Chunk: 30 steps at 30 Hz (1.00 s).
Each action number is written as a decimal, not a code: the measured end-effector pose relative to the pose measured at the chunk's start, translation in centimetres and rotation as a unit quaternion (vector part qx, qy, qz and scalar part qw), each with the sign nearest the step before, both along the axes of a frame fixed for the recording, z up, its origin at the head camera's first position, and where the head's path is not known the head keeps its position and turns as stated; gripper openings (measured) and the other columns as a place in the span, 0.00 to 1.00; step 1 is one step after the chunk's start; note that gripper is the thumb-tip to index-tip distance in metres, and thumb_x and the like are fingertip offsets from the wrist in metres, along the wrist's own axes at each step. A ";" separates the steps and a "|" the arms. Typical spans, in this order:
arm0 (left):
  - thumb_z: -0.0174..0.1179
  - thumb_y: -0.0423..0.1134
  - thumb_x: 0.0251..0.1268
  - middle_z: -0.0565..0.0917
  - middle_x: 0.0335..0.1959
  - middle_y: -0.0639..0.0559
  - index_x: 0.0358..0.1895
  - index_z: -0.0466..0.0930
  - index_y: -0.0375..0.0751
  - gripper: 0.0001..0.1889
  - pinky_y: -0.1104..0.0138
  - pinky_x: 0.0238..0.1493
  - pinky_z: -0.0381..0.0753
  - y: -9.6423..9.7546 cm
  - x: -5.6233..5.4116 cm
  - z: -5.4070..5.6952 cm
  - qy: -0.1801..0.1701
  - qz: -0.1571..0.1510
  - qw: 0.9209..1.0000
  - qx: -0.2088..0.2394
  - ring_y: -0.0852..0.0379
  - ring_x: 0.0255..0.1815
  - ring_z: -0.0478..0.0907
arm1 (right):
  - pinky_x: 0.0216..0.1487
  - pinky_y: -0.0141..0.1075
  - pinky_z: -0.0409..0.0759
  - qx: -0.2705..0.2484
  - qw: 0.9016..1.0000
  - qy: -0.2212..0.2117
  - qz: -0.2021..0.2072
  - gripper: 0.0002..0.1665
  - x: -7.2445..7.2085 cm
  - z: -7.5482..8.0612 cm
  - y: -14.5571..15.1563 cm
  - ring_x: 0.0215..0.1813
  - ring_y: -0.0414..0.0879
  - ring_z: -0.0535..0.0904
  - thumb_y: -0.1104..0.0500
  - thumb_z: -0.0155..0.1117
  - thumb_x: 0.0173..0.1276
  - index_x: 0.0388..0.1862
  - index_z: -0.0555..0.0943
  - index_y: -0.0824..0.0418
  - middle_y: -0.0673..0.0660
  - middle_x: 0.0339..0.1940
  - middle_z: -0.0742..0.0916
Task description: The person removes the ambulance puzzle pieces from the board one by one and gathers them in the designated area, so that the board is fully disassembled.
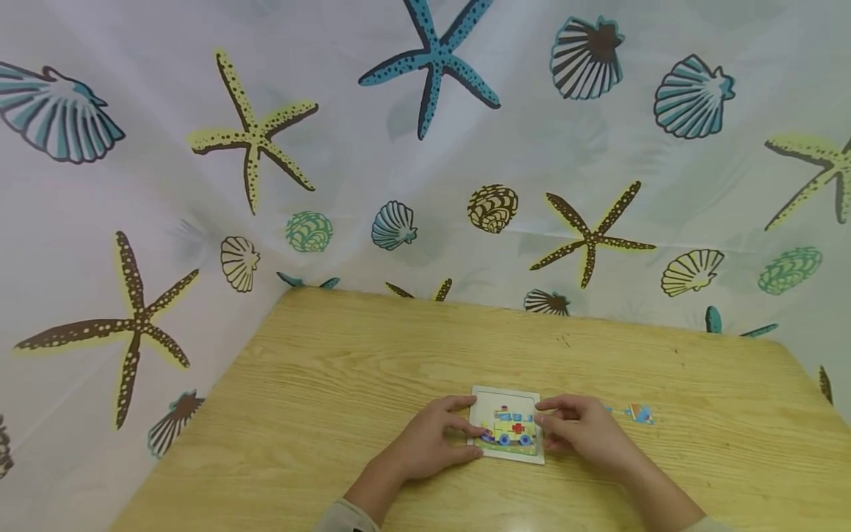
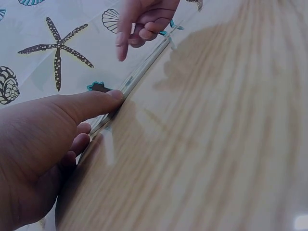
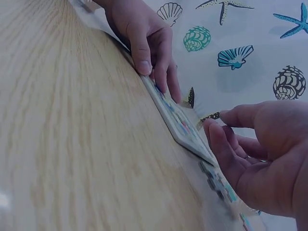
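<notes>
Left hand: Your left hand (image 1: pixel 428 443) grips the left side of the jigsaw tray (image 1: pixel 515 458), thumb and index bent to its edge and another finger over the picture, apparently to keep the light tray from sliding.

Right hand: Your right hand (image 1: pixel 588 436) hovers by the opposite edge, fingers loosely bent and partly spread; no piece shows between them, and whether a fingertip touches the rim you cannot tell from here.

Jigsaw tray: It lies flat on the wood-grain table (image 1: pixel 332 384) between your hands, seemingly set there so that both reach it easily.

Inside the rim: A yellow ambulance (image 1: pixel 515 427) with a red cross and blue wheels fills the lower part; above its roof the surface is pale, bare floor or plain piece being hard to tell.

Loose pieces: Orange-and-blue puzzle pieces (image 1: pixel 643 414) lie outside the tray, beyond your right hand, likely placed for that hand's reach.

Backdrop: A starfish-and-shell-print cloth (image 1: pixel 352 177) hangs behind the table.
</notes>
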State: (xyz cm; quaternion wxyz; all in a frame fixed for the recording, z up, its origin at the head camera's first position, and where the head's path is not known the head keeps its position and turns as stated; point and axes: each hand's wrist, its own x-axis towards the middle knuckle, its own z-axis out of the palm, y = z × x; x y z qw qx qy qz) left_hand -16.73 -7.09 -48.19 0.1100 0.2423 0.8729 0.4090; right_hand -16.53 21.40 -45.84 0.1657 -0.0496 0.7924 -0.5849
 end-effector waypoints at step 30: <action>0.69 0.53 0.62 0.68 0.75 0.55 0.50 0.88 0.57 0.15 0.41 0.74 0.62 0.0 -0.1 -0.3 0.004 0.003 1.000 -0.008 0.42 0.77 0.60 | 0.31 0.32 0.84 0.030 0.997 0.003 0.072 0.21 -0.6 -0.5 -4.0 0.27 0.41 0.81 0.58 0.61 0.75 0.59 0.75 0.71 0.53 0.25 0.83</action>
